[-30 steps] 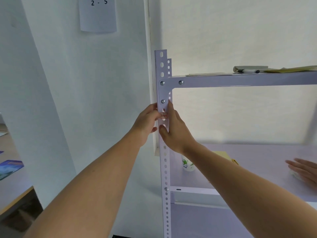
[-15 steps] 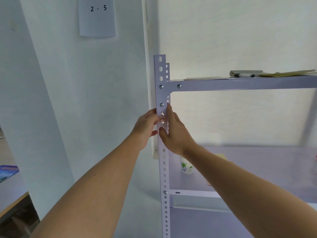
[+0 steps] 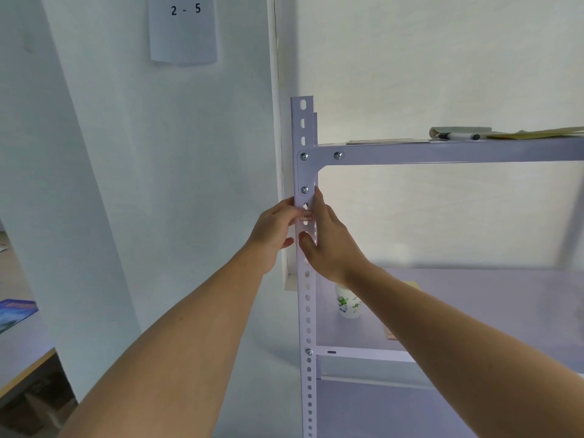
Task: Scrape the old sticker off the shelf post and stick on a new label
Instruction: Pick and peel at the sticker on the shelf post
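A white perforated shelf post (image 3: 307, 311) stands upright in the middle of the head view. A small reddish sticker (image 3: 306, 215) sits on its front face, just under the lower bolt. My left hand (image 3: 274, 232) comes in from the post's left side, its fingertips pinching at the sticker's left edge. My right hand (image 3: 328, 240) wraps the post from the right, fingers up along its edge and thumb pressed on the front face below the sticker.
The top shelf (image 3: 442, 153) carries a marker pen (image 3: 458, 135) and yellowish papers (image 3: 537, 133). On the lower shelf (image 3: 474, 298) stands a small white bottle (image 3: 347, 303). A paper marked "2 - 5" (image 3: 184, 26) hangs on the wall.
The camera has tilted and drifted, so the post sits slightly lower in view. Another person's hand at the lower right has left the view. Both my hands stay on the post at the sticker.
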